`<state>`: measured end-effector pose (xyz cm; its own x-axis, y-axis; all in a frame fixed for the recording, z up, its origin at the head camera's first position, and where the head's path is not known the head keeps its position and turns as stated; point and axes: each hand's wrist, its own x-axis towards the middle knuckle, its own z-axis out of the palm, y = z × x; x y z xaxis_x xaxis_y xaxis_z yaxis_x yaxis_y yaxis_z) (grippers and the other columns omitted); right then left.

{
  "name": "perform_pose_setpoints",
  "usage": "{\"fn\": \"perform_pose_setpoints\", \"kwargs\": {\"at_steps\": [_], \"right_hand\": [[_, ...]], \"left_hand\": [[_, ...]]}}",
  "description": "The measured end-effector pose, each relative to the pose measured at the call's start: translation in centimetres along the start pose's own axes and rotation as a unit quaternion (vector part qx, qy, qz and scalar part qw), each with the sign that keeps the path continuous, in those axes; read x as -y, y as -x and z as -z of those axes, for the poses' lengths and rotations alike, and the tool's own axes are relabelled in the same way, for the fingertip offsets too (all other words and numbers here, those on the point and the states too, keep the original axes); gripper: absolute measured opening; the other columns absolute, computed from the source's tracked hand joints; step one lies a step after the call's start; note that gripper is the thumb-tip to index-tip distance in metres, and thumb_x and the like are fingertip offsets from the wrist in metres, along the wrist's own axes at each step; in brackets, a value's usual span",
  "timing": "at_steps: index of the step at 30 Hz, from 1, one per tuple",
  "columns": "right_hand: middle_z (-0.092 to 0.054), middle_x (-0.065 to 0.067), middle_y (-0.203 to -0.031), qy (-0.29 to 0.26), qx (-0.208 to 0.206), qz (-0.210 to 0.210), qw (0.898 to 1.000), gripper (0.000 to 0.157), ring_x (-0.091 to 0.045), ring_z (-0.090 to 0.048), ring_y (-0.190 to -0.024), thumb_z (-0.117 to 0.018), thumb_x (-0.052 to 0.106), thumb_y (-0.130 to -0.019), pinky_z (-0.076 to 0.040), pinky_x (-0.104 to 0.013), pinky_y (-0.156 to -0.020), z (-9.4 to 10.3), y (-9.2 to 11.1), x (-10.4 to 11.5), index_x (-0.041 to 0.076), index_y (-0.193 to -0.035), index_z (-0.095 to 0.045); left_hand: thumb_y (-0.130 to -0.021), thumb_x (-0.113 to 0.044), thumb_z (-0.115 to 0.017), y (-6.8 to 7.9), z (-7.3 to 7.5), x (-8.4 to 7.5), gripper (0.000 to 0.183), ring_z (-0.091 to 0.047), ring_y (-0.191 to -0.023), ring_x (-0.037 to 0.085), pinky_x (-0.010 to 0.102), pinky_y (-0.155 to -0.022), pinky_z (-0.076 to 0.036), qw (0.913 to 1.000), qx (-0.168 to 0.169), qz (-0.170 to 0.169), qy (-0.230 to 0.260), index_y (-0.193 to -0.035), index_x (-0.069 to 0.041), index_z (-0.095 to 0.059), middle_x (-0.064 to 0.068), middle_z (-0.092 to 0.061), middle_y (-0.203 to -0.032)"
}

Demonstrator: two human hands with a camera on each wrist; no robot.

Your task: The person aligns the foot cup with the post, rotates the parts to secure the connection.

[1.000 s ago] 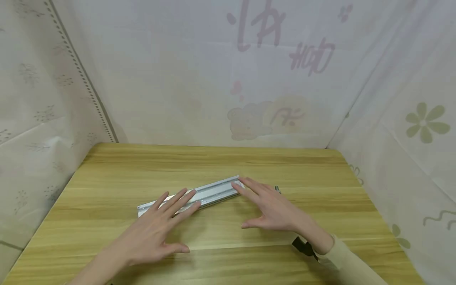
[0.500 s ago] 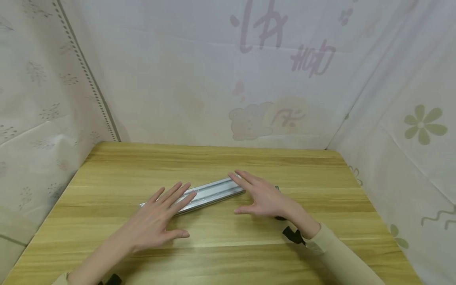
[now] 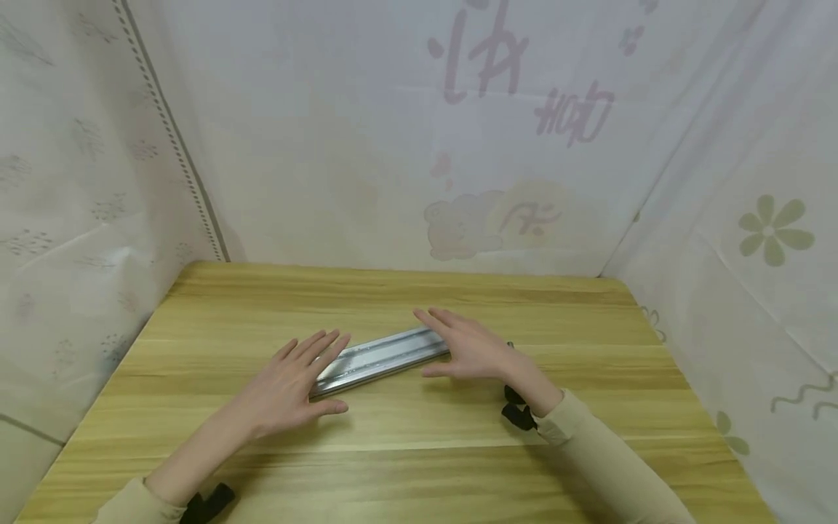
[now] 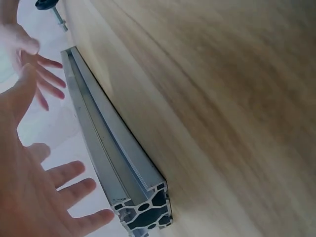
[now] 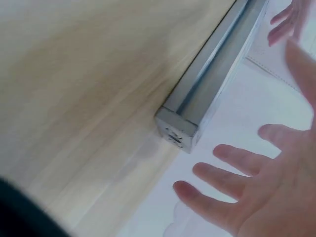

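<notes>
A silver aluminium extrusion bar (image 3: 386, 356) lies slanted on the wooden table, its slotted face up. My left hand (image 3: 288, 389) is spread over its left end, which it hides in the head view. In the left wrist view, the fingers (image 4: 74, 192) are beside the bar's open, hollow end. Over the other end is my right hand (image 3: 474, 349), fingers spread and holding nothing. The right wrist view shows that end of the bar (image 5: 177, 129) closed by a flat plate, with the fingers (image 5: 222, 182) apart from it.
Just beyond the right hand lies a threaded stud (image 3: 511, 345) with a round black end (image 4: 47, 4), partly hidden by the hand and forearm. Patterned cloth (image 3: 327, 145) walls in the table (image 3: 419, 480) at the back and sides. Black straps (image 3: 208, 503) sit by both wrists.
Both open hands have moved farther up in the head view, the right one also leftward. More of both sleeves shows. The bar lies in about the same place.
</notes>
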<state>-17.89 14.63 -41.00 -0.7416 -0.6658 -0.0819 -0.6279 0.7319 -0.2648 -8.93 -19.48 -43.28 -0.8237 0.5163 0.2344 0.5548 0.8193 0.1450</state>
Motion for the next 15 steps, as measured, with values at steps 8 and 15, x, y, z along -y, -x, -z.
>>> {"fn": "perform_pose_setpoints", "kwargs": {"at_steps": [8, 15], "right_hand": [[-0.03, -0.016, -0.168, 0.021, 0.034, -0.013, 0.999, 0.102, -0.038, -0.034, -0.154, -0.07, 0.061, -0.088, -0.036, -0.065, -0.117, 0.2, -1.1, 0.7, 0.029, -0.166, -0.014], [-0.042, -0.015, -0.162, 0.021, 0.043, -0.033, 0.998, 0.101, -0.039, -0.045, -0.147, -0.077, 0.052, -0.087, -0.04, -0.063, -0.114, 0.2, -2.0, 1.2, 0.022, -0.165, -0.021]], "left_hand": [[-0.087, -0.071, -0.062, -0.2, -0.1, 0.0, 0.097, -0.043, -0.149, 0.038, 0.066, -0.113, -0.039, 0.9984, 0.044, 0.033, 0.007, -0.162, -0.016, -0.032, 0.013, -0.045, -0.161], [-0.083, -0.068, -0.069, -0.7, -0.3, 0.1, 0.103, -0.057, -0.133, 0.038, 0.06, -0.11, -0.044, 0.9975, 0.054, 0.043, -0.012, -0.16, -0.008, -0.034, 0.017, -0.06, -0.144]]}}
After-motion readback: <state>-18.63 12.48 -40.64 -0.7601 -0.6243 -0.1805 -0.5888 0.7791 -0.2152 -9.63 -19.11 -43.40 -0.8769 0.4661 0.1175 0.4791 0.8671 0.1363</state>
